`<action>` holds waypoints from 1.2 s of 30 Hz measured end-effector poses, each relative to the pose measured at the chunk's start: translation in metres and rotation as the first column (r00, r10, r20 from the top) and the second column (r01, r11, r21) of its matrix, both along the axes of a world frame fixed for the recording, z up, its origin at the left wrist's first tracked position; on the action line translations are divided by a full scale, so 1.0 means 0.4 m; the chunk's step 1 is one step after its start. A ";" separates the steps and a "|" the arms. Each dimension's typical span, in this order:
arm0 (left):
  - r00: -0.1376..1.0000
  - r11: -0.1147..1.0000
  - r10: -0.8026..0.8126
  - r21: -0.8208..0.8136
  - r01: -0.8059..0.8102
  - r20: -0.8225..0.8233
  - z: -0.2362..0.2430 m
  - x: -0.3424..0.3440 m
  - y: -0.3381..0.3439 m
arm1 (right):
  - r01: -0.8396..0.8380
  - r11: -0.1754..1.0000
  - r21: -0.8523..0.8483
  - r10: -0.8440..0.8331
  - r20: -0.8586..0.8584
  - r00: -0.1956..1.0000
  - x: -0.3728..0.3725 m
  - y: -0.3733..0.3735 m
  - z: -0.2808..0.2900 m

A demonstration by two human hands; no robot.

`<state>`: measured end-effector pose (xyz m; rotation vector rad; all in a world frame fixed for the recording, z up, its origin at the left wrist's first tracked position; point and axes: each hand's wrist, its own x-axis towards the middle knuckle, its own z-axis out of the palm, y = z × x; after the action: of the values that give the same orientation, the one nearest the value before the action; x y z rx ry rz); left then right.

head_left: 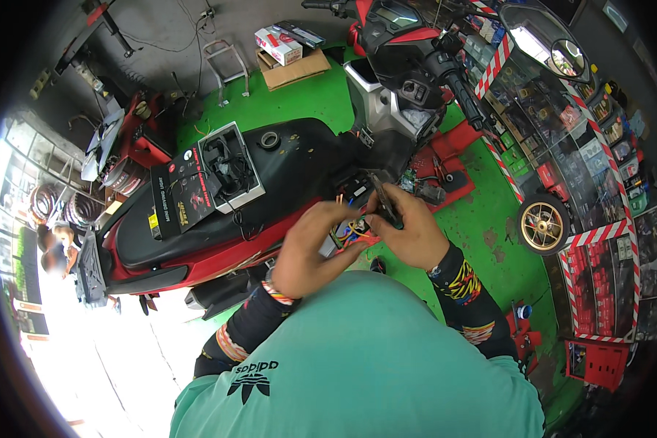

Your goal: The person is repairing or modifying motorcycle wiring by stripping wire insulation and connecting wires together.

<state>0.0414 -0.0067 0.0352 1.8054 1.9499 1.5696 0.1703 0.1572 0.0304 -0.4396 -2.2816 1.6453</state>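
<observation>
My left hand (310, 252) is closed, its fingers curled round thin coloured wires (354, 232). Yellow, red and blue strands show between my two hands, and a few ends stick up past my left fingertips. In my right hand (415, 230) are dark pliers (387, 204), gripped and slanting upward beside the wires. Both hands are close together at the near side of a red and black scooter (190, 252), by an opening ahead of its seat (299, 142). My fingers hide the exact spot where the wires are held.
An opened box (255, 193) with black cables and a round ring (269, 139) lie on the seat. Beyond the scooter's front is a red stand (456, 175) with small tools. Glass display shelves (562, 160) and a gold wheel (543, 224) stand at right. Another person (60, 252) is at far left.
</observation>
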 end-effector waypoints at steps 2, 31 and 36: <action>1.000 0.999 0.020 -0.048 -0.019 0.020 -0.022 0.004 0.021 | -0.019 0.999 -0.051 0.017 -0.041 0.999 0.003 -0.011 0.014; 0.700 0.958 0.085 -0.251 0.138 0.709 -0.110 -0.022 0.021 | 0.113 0.994 -0.010 -0.113 -0.110 0.987 0.056 -0.014 -0.066; 0.725 0.970 0.099 -0.228 0.083 0.682 -0.086 -0.030 0.017 | 0.099 0.913 0.395 -0.086 -0.051 0.995 0.076 -0.005 -0.061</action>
<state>0.0293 0.0000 0.0008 0.8995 1.6642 1.5903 0.2007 0.1554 0.0061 -0.4103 -2.4454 1.0920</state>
